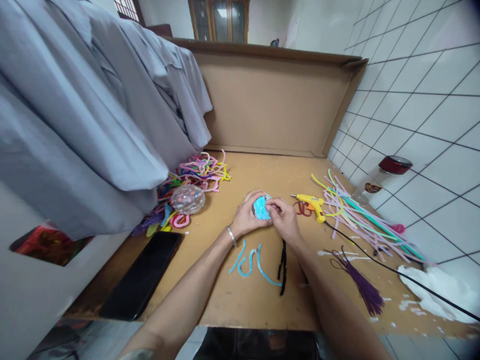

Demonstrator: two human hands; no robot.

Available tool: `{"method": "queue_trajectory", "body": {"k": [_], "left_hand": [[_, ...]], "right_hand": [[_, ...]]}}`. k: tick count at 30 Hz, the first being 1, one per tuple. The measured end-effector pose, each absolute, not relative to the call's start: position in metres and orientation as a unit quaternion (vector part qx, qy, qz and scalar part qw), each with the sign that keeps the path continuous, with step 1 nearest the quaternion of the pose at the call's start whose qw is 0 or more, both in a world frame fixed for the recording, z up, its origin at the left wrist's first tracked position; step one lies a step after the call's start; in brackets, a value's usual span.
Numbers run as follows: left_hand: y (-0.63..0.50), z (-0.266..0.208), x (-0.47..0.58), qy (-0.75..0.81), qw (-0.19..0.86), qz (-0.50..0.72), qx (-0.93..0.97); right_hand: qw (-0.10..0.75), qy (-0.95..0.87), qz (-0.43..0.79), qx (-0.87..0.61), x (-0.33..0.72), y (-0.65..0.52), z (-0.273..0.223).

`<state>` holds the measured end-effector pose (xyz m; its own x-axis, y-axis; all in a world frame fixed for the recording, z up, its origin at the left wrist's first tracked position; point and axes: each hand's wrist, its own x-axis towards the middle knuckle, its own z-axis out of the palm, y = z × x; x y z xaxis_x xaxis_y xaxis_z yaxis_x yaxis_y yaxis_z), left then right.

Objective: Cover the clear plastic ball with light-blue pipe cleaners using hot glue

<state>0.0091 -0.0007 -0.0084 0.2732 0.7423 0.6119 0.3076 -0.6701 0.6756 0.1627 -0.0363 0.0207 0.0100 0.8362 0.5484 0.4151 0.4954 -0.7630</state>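
I see the left hand (245, 214) cupping the blue coiled piece (261, 208), fingers curved; at its right edge the right hand (282, 215) pinches, on what I can't tell.

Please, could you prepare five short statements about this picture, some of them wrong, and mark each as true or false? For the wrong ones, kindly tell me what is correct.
1. The left hand holds a blue piece. True.
2. The glue gun lies to the left of both hands. False: the yellow glue gun lies to the right of the right hand.
3. Light-blue strips lie on the table between the forearms. True.
4. The bracelet is on the right wrist. False: the bracelet is on the left wrist.
5. The purple bundle lies to the right of the right forearm. True.
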Motion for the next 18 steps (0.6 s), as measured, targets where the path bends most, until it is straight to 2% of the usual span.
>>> {"method": "queue_trajectory", "body": {"k": [5,18], "left_hand": [[-0.0018,-0.0077,0.0083,0.363,0.180,0.495,0.768],[-0.0019,-0.0054,0.0073,0.343,0.204,0.506,0.765]], "right_hand": [[0.536,-0.682,0.180,-0.464,0.1616,-0.0364,0.0199],[0.532,-0.683,0.176,-0.469,0.1623,-0.0372,0.0232]]}}
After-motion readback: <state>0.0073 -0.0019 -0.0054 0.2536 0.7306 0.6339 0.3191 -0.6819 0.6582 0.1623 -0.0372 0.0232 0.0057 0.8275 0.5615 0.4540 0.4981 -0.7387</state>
